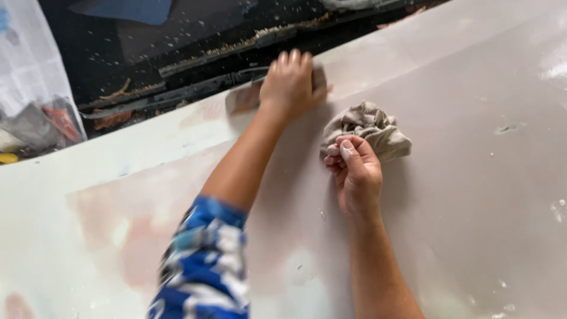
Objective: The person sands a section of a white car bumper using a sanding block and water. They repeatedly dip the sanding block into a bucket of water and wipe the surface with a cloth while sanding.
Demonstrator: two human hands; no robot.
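Grey panel (460, 195): left hand (289, 82) flat w/ pad, right hand (356, 171) gripping rag (369, 127).

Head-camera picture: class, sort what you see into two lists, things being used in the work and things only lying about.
In use:
left hand pressing a sanding pad
right hand holding a grey rag
pale panel

Lying about:
dark dusty ledge
plastic sheet
yellow object

Crumpled grey rag (367, 130) bunched on the pale primed panel (472, 195).
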